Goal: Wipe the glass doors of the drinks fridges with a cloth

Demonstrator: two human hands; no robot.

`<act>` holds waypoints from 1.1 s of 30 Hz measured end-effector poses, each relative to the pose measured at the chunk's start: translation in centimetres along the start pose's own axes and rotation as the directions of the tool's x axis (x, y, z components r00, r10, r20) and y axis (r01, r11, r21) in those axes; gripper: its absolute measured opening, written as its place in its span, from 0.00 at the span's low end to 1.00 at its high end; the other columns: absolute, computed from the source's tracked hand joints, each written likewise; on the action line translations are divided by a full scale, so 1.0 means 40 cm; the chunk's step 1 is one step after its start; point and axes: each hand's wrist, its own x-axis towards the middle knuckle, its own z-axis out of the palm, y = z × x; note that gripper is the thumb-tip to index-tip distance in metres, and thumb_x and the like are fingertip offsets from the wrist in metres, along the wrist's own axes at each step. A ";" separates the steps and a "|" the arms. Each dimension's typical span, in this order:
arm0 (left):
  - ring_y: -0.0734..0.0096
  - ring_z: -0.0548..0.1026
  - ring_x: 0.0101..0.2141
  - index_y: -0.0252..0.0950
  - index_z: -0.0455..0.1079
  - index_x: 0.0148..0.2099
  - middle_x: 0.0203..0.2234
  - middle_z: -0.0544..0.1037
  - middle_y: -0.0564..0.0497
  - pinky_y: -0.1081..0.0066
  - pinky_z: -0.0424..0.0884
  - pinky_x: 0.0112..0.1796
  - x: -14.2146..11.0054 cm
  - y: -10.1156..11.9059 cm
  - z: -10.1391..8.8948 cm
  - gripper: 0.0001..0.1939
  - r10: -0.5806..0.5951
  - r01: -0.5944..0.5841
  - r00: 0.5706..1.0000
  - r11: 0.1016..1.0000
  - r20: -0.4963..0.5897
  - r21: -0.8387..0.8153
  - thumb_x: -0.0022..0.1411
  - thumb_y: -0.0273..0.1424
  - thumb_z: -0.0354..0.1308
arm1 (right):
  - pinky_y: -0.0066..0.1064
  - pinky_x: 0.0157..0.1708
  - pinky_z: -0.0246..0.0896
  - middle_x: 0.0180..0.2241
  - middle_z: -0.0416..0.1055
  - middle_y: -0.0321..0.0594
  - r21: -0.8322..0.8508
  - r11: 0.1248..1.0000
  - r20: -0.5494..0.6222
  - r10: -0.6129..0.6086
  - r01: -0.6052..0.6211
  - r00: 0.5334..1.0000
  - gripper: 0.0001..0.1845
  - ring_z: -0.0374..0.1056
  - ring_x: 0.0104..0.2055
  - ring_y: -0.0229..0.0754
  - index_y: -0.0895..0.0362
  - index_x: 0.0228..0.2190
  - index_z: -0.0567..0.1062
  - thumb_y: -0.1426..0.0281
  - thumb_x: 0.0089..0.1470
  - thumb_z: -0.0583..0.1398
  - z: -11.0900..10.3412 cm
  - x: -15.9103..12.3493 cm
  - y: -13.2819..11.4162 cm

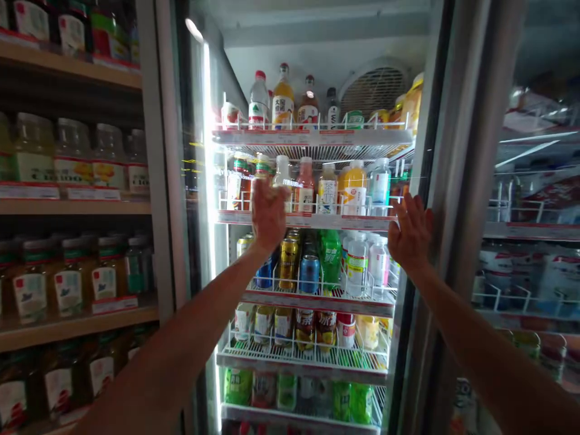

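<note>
My left hand [269,214] is raised in front of the cooler's second shelf, blurred by motion. Its fingers look loosely apart, and nothing shows in them. Behind it stand a red drink bottle [305,187] and a pale bottle with a white cap [283,172]. My right hand [411,235] is up with fingers spread and empty, beside the metal door frame [462,199] on the right; whether it touches the frame I cannot tell. An orange juice bottle [354,188] and a blue-labelled bottle [380,187] stand to its left. The lit drinks cooler [312,138] fills the middle.
Lower cooler shelves hold a blue can [309,275], a large green bottle [330,257] and several brown cans [304,329]. On the left, wooden shelving [77,207] carries rows of jars [72,148]. Another cooler section [534,231] with packaged goods lies at the right.
</note>
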 end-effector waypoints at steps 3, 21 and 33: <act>0.71 0.46 0.62 0.49 0.61 0.54 0.59 0.59 0.57 0.65 0.55 0.59 -0.023 0.071 0.014 0.19 0.485 -0.446 0.834 0.873 0.261 -0.198 0.62 0.29 0.49 | 0.44 0.60 0.43 0.61 0.53 0.42 0.020 1.000 0.007 -0.006 0.006 1.000 0.25 0.45 0.64 0.43 0.52 0.57 0.58 0.68 0.56 0.48 -0.004 0.000 0.001; 0.65 0.36 0.63 0.37 0.47 0.63 0.61 0.56 0.51 0.52 0.44 0.62 0.039 -0.032 0.004 0.25 -0.094 0.094 0.995 0.995 0.025 0.013 0.64 0.30 0.40 | 0.46 0.61 0.40 0.62 0.50 0.40 0.024 0.998 0.068 0.050 -0.052 0.996 0.25 0.44 0.64 0.45 0.53 0.56 0.58 0.67 0.57 0.47 -0.004 -0.002 -0.005; 0.63 0.44 0.63 0.40 0.64 0.52 0.58 0.61 0.54 0.50 0.51 0.59 0.066 -0.032 0.010 0.18 0.175 -0.173 0.984 0.983 0.029 -0.058 0.64 0.26 0.41 | 0.45 0.60 0.43 0.61 0.53 0.42 0.013 1.000 0.009 0.019 -0.019 1.000 0.26 0.45 0.64 0.43 0.53 0.56 0.58 0.69 0.56 0.49 0.000 -0.002 -0.006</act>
